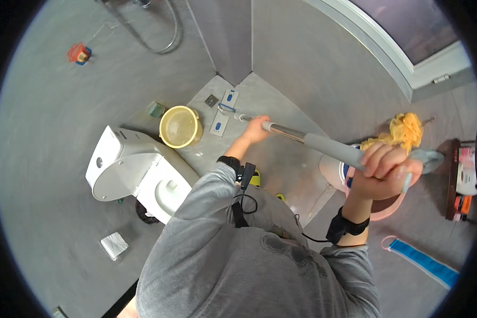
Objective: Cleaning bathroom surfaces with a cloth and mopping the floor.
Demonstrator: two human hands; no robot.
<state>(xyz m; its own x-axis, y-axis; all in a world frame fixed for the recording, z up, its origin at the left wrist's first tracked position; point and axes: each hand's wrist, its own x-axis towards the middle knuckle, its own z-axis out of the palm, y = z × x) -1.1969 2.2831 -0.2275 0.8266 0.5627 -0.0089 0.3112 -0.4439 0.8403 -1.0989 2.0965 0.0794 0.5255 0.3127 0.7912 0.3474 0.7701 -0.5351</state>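
Observation:
A flat mop with a long pole runs diagonally from the far floor up to the right. My left hand (257, 129) is wrapped around the lower part of its metal pole (288, 132). Higher up, my right hand (385, 171) grips the grey handle sleeve (332, 149) near its top end. The flat mop head (222, 119), grey with blue fittings, lies on the grey floor (258, 101) by the corner. Just beyond its left side is a square floor drain (211, 100). Both wrists wear black straps.
A yellow bucket (181, 127) stands between the mop head and a white toilet (169, 187) with its lid raised. On the right are a pink basin (386, 212), a yellow bath puff (406, 129), a wall shelf (453, 179) and a hanging blue strap (423, 260). A shower hose (143, 41) hangs upper left.

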